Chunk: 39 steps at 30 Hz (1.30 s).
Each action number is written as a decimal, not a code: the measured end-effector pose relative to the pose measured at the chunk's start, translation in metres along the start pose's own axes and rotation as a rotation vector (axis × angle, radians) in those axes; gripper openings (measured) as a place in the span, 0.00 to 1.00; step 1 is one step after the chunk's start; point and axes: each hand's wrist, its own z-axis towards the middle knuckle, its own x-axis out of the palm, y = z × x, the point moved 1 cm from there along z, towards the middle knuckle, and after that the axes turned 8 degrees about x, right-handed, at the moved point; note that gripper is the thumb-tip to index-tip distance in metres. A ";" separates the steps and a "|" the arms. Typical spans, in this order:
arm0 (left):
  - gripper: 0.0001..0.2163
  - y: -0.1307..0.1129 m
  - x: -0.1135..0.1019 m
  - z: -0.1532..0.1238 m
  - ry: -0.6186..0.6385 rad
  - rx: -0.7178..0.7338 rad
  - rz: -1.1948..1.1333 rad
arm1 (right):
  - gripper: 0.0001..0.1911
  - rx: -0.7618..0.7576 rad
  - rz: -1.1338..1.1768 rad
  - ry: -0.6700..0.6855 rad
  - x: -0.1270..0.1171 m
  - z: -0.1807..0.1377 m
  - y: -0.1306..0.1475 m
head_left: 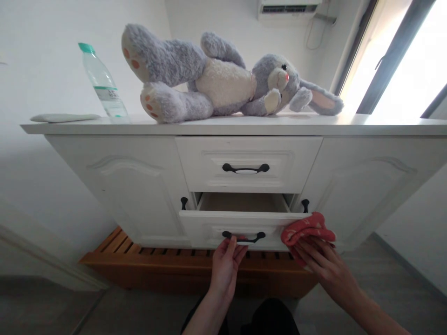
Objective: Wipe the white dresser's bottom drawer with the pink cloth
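Observation:
My left hand (pixel 226 261) has its fingers closed around the black handle (pixel 244 237) of the lower drawer (pixel 204 225). That drawer stands partly pulled out of the white cabinet (pixel 139 186), and the bit of its inside that shows looks bare. At the drawer front's right end, my right hand (pixel 323 260) holds a folded red cloth (pixel 307 229) with a pale pattern against the edge. Some fingertips of the right hand are hidden by the cloth. Above, the upper drawer (pixel 213 158) is closed.
A grey plush rabbit (pixel 223 83) lies on its side on the cabinet top (pixel 139 129). To its left stand a clear plastic bottle (pixel 104 86) with a green cap and a flat pale item (pixel 64 118). A slatted wooden bench (pixel 139 267) is below the drawers.

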 end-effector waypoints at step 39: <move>0.20 -0.018 -0.012 0.033 -0.035 -0.035 0.166 | 0.17 -0.222 0.215 0.099 0.162 0.134 0.142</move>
